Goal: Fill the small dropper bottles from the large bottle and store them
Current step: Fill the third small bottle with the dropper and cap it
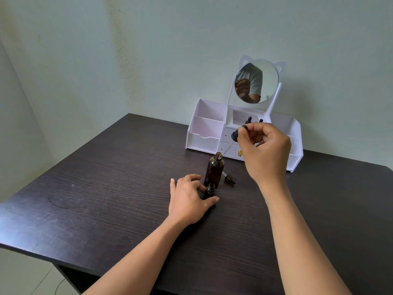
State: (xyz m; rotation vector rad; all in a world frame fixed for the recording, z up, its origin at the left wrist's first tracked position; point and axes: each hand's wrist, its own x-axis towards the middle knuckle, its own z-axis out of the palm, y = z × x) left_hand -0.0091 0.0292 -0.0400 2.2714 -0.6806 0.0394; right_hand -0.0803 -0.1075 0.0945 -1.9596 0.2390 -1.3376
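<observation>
The large amber bottle (214, 170) stands uncapped on the dark table (106, 188). My right hand (263, 150) pinches the black bulb of a large dropper (236, 135) above it, and the glass tube slants down to the bottle's mouth. In front of the big bottle, my left hand (190, 196) rests on the table and grips a small open dropper bottle (209, 191). A small dropper cap (229, 179) lies on the table to the right of the big bottle. Two small capped dropper bottles (249, 120) stand in the white organizer (204, 128).
The white organizer, with open compartments, small drawers and a round cat-eared mirror (256, 81), stands at the table's far edge against the wall. The table's near edge runs along the lower left, with floor below it.
</observation>
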